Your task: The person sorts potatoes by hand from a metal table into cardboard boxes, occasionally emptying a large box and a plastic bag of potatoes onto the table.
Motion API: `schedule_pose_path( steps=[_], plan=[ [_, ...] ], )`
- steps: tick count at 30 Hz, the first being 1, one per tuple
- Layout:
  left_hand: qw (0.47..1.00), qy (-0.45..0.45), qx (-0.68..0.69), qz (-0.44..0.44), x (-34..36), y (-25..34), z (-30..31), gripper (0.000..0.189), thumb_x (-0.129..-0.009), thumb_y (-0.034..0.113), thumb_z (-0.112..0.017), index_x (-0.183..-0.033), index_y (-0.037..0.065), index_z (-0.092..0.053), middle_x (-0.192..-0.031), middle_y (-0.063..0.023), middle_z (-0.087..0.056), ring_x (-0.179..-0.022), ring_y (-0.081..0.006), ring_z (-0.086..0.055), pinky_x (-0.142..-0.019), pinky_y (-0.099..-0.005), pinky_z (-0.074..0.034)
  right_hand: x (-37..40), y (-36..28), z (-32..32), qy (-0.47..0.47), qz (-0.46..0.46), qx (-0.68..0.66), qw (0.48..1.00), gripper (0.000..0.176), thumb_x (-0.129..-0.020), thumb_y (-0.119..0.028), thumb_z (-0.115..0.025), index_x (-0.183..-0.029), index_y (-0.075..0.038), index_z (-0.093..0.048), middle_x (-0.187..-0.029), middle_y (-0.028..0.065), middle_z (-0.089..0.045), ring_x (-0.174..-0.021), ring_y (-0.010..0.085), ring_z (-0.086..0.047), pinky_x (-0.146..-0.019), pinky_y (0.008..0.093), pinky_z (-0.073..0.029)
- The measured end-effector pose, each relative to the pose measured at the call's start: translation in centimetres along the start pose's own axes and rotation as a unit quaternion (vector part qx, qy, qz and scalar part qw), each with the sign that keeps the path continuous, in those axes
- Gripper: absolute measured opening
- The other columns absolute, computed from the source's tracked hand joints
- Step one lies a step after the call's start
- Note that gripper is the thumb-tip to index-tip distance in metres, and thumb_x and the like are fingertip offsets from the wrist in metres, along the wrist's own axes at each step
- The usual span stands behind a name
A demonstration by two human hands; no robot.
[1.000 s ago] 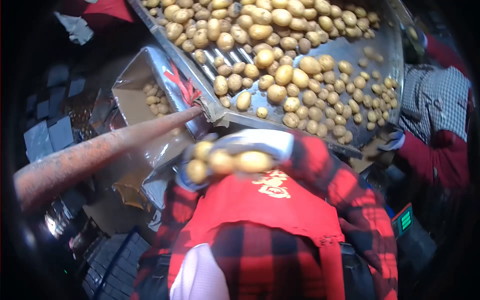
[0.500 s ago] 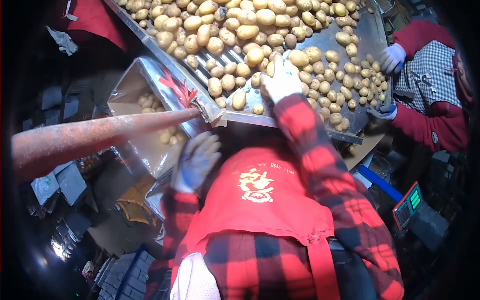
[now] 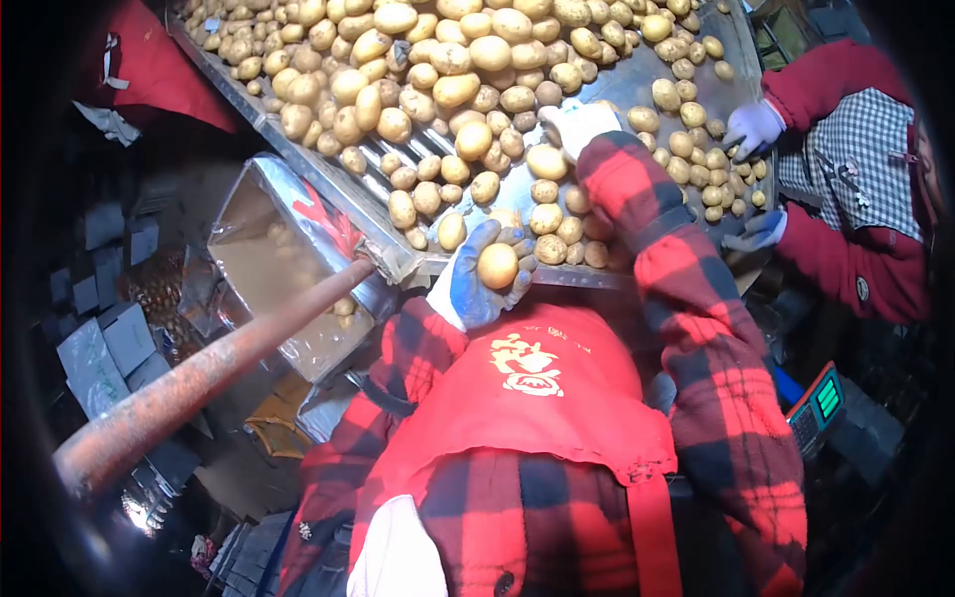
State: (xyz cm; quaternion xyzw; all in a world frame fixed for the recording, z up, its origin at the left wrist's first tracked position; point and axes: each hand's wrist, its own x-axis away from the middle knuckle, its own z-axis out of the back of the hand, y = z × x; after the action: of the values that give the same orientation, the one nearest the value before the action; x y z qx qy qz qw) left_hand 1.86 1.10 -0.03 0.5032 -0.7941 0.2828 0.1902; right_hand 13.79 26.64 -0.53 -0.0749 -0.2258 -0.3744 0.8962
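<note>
A potato [image 3: 497, 266] rests in the upturned palm of my left hand [image 3: 466, 283], whose blue-and-white gloved fingers curl around it at the front edge of the metal sorting table [image 3: 647, 98]. My right hand [image 3: 580, 127], in a white glove, reaches over the table among the potatoes. Just below its fingers lies a large potato [image 3: 546, 161]; the fingertips are mostly hidden, and I cannot tell whether they grip anything. A group of smaller potatoes [image 3: 569, 231] sits between my hands and the near rim.
A big potato heap [image 3: 438, 60] covers the table's far side. At the left, a plastic-lined box [image 3: 244, 234] holds potatoes, with a rusty pole [image 3: 219, 368] crossing before it. On the right, a co-worker's gloved hand [image 3: 753, 127] touches potatoes. A scale display [image 3: 826, 398] stands lower right.
My left hand has risen from beside the box to the table edge and now holds a potato. My right hand has shifted slightly right, and the view has shifted too.
</note>
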Motion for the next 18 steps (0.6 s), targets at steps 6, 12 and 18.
schedule_pose_path(
  steps=[6, 12, 18],
  plan=[
    [0.988, -0.031, -0.131, -0.072, 1.6, 1.5, 2.3, 0.031, -0.1, 0.035, -0.063, -0.112, 0.007, -0.059, -0.103, -0.0061, -0.062, -0.091, -0.0193, -0.062, -0.073, -0.0305, -0.055, 8.3, 2.8, -3.7, 0.14, -0.068, -0.44, 0.884, 0.072, -0.077, -0.026, -0.075, -0.142, -0.007, -0.053, -0.138, 0.0226, -0.057, -0.128, 0.036, -0.056, -0.109, 0.046, -0.045],
    [0.314, 0.184, -0.775, -0.517, -1.3, 4.3, -2.6, 0.06, -0.087, 0.017, -0.068, -0.145, 0.011, -0.052, -0.146, -0.0231, -0.05, -0.128, -0.0369, -0.056, -0.105, -0.0415, -0.048, 2.5, 4.7, -1.2, 0.039, -0.092, -0.249, 0.963, 0.08, -0.065, -0.038, -0.084, -0.138, -0.015, -0.06, -0.154, 0.0305, -0.033, -0.136, 0.0475, -0.043, -0.114, 0.0515, -0.039],
    [0.168, 0.24, -0.895, -0.337, -7.9, 8.8, -6.8, 0.047, -0.085, 0.018, -0.061, -0.132, 0.02, -0.061, -0.132, -0.0227, -0.053, -0.111, -0.0414, -0.061, -0.097, -0.0481, -0.051, 0.5, 4.5, -1.3, 0.054, -0.115, -0.114, 0.985, 0.073, -0.069, -0.044, -0.08, -0.132, -0.011, -0.059, -0.128, 0.0182, -0.055, -0.117, 0.0384, -0.055, -0.1, 0.047, -0.048]
  ],
)
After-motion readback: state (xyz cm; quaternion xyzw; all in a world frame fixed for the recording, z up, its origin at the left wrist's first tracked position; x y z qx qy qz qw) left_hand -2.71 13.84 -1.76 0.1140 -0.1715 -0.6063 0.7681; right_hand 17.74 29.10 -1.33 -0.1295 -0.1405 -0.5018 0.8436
